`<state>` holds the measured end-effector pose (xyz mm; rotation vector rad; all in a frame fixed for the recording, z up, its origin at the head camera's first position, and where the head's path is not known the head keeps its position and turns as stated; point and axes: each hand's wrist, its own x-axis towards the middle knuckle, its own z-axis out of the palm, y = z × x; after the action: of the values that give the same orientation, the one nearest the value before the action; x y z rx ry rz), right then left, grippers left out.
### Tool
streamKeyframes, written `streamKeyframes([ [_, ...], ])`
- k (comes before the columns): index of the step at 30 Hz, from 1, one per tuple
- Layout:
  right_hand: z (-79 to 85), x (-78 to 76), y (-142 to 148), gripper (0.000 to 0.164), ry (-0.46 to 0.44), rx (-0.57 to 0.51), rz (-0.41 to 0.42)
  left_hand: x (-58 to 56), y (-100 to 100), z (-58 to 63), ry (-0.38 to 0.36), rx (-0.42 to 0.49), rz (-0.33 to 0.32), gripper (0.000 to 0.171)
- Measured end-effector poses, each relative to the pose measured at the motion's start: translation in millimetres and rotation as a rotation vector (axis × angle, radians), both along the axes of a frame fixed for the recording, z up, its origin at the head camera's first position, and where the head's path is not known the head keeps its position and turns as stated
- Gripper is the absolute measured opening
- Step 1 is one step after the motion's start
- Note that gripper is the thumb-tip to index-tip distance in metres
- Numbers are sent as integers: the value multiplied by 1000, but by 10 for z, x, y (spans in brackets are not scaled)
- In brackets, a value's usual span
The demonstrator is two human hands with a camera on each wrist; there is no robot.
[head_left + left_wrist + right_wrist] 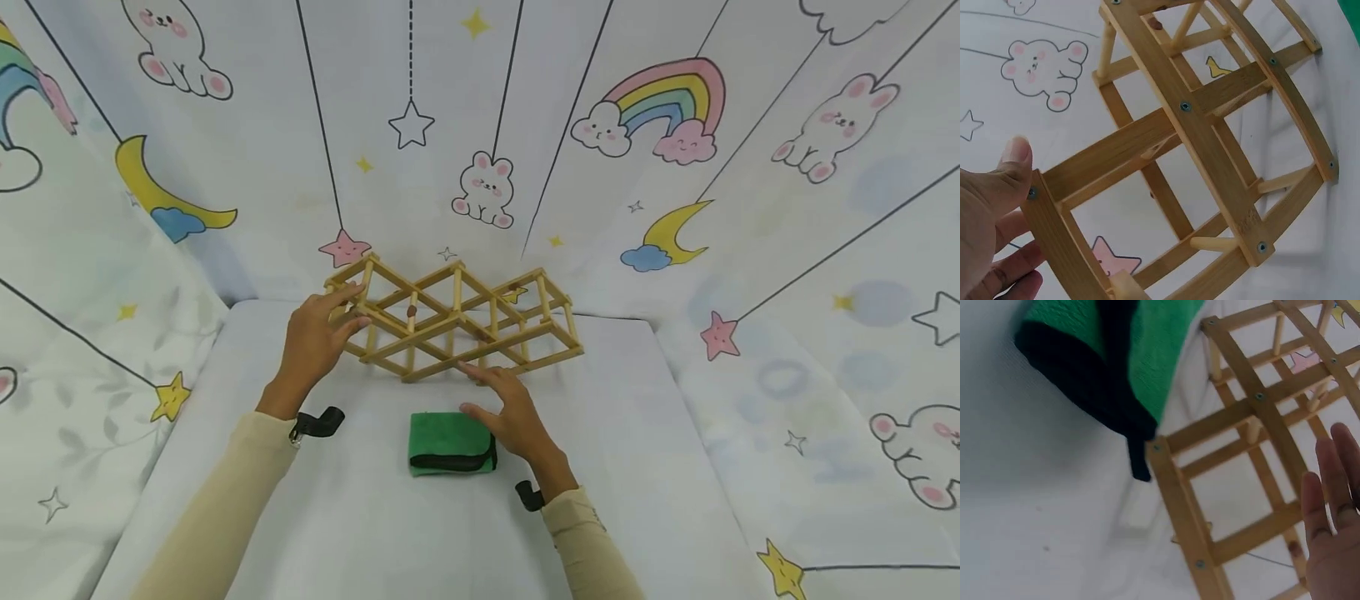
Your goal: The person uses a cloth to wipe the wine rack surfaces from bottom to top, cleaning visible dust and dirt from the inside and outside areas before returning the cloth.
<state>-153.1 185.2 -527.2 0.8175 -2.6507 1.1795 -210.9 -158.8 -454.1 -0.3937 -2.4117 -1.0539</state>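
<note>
While my left grip (313, 337) curves about the nine o'clock end of the wooden rack (456, 319), I cannot tell whether it actually presses or merely hovers. My right grip (513, 414) spreads wide, fingers extended beside the rack's five o'clock edge, holding nothing. Between them, the rack stands on the white tabletop (615, 417), at twelve o'clock from the folded green cloth (442, 429). Uneven pressure from one side could, I judge, make its pivoting-looking joints (1185, 107) fold or skew; a careless right thumb (482, 415) could drag the cloth along.
</note>
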Motion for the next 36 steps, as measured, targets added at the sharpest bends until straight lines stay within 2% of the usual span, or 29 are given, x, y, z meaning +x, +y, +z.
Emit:
streamKeyframes([
  [4, -153, -43, -35, 64, -134, 4, 82, -30, -72, -51, -55, 83, -41, 50],
  [7, -249, -84, -51, 61, -235, 22, 145, -50, -110, -76, -98, 122, -47, 47],
  [13, -389, -179, -52, 53, -388, 69, 247, -96, -131, -98, -137, 137, -19, 45],
  [18, -479, -257, -51, 42, -511, 102, 287, -118, -109, -92, -184, 163, -34, 44],
  [22, -516, -302, -49, 35, -552, 144, 311, -131, -98, -89, -228, 178, -46, 43],
  [26, -502, -320, -59, 29, -572, 177, 326, -143, -102, -94, -236, 179, -57, 43],
  [32, -449, -340, -117, 29, -604, 245, 364, -151, -104, -112, -251, 189, -76, 44],
  [36, -418, -327, -160, 27, -665, 314, 361, -161, -112, -125, -274, 180, -83, 45],
])
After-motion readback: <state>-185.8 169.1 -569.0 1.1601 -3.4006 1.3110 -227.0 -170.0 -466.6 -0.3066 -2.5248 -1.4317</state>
